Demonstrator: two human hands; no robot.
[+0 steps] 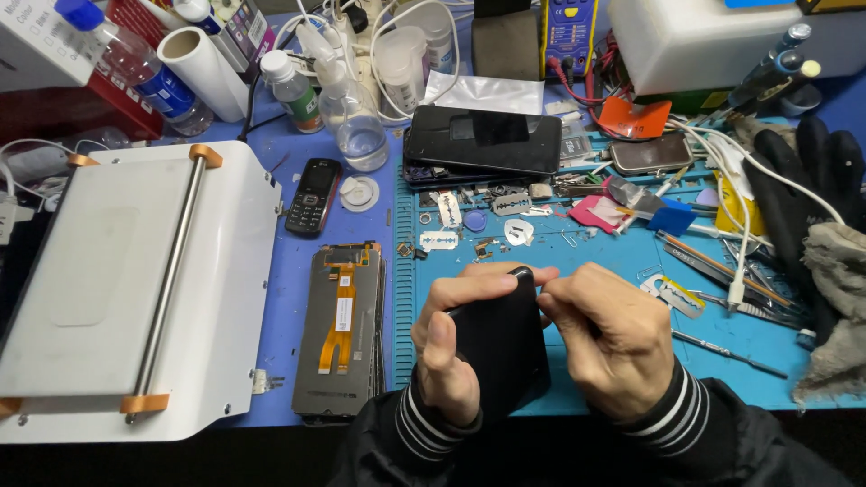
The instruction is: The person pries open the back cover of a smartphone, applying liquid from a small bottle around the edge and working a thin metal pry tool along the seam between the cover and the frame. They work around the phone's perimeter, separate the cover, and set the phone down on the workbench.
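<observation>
My left hand grips a black phone by its left edge, thumb along the side, holding it upright over the blue work mat. My right hand pinches the phone's top right corner with closed fingers; whether a small tool is in them is hidden. Both wrists wear black sleeves with striped cuffs.
A detached screen panel with an orange flex cable lies left of my hands. A white heating machine fills the left. Another dark phone, a small keypad phone, razor blades, tweezers, bottles and black gloves crowd the bench.
</observation>
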